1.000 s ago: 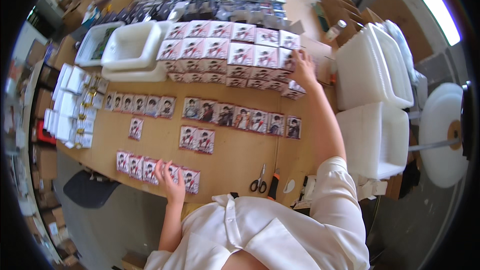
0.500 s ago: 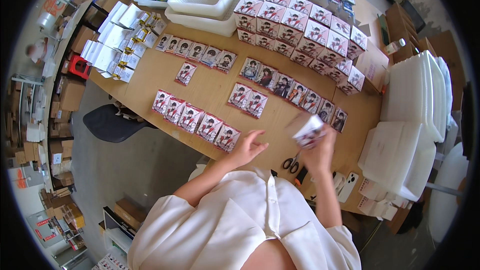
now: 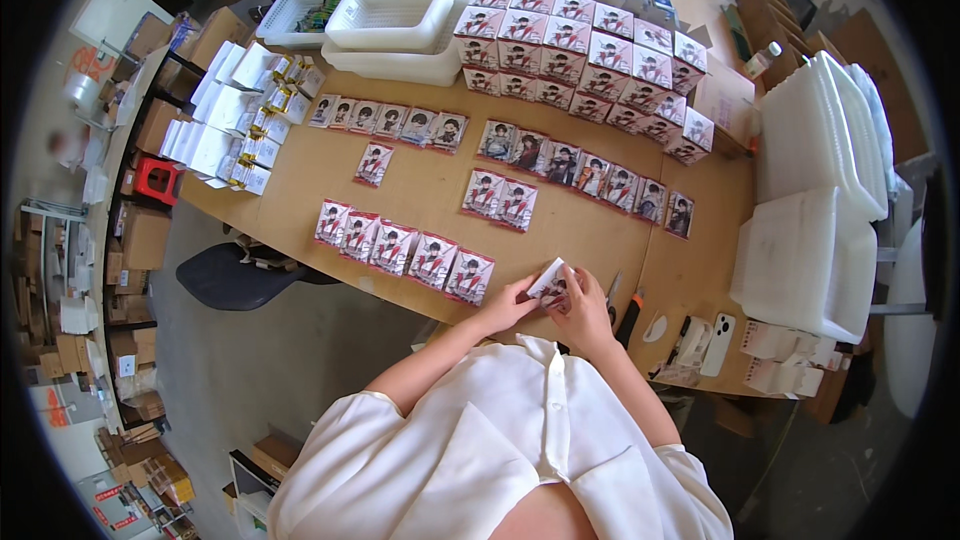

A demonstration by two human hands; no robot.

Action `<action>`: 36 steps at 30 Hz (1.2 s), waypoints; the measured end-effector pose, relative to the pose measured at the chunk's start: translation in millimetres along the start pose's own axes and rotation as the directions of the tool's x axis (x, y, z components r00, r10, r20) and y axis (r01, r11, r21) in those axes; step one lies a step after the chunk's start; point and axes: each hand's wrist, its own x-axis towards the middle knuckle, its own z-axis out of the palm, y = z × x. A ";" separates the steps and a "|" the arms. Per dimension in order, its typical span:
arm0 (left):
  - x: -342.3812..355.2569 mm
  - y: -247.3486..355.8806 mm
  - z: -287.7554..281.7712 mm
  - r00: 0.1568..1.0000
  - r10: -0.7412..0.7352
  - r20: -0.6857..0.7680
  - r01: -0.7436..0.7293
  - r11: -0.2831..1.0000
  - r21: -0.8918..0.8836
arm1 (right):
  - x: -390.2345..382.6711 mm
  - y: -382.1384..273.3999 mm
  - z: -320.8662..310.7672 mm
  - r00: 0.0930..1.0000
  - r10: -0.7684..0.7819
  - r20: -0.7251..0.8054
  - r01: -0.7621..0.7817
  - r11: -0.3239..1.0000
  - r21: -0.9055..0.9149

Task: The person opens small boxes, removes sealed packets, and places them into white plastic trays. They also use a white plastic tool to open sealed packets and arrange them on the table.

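Two bare hands meet around one small box (image 3: 547, 282), white with a printed figure in red and dark tones, held tilted just above the near edge of the wooden table (image 3: 560, 230). The left hand (image 3: 510, 308) grips the box's left side, its fingers bent and nearly closed on it. The right hand (image 3: 583, 310) has its fingers curled over the box's right side, thumb and fingertips partly hidden, so how tightly they press I cannot tell. Just right of the box, partly behind the right hand, lie scissors (image 3: 614, 286), then a black and orange cutter (image 3: 629, 321); farther right lies a white phone (image 3: 717, 345).

Left of the box, five printed packets (image 3: 394, 246) stand in a slanting row, overlapping a little. Beyond the box, slightly left, two packets (image 3: 498, 200) lie side by side, with a single packet (image 3: 374, 164) farther left. Past those, seven packets with differing pictures (image 3: 592, 178) run from beyond the box toward its right, and six more (image 3: 389, 121) line up to its far left. Well beyond the box rises a tiered block of matching boxes (image 3: 565, 35), with white tubs (image 3: 390, 15) to its left.
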 end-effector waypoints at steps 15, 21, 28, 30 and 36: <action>4.2 -26.4 -9.7 0.989 0.119 0.085 -0.136 0.963 0.232 | 23.3 -20.8 8.0 0.955 -0.064 0.290 0.165 0.927 -0.338; 0.8 -17.3 -10.6 0.984 0.129 0.121 -0.149 0.973 0.178 | 29.8 -26.3 -3.9 0.940 -0.043 0.339 0.146 0.947 -0.285; -5.2 -19.8 -10.2 0.981 0.153 0.117 -0.169 0.976 0.138 | 24.5 -30.7 -11.9 0.941 -0.114 0.318 0.191 0.956 -0.221; -7.2 -28.3 -13.6 0.969 0.217 0.116 -0.227 0.970 0.085 | 34.6 -18.1 -24.9 0.953 -0.078 0.291 0.029 0.985 0.171; 2.0 -1.4 -14.8 0.990 0.136 0.042 -0.141 0.896 0.422 | 48.0 3.6 -50.7 0.930 0.367 0.003 -0.353 0.892 0.281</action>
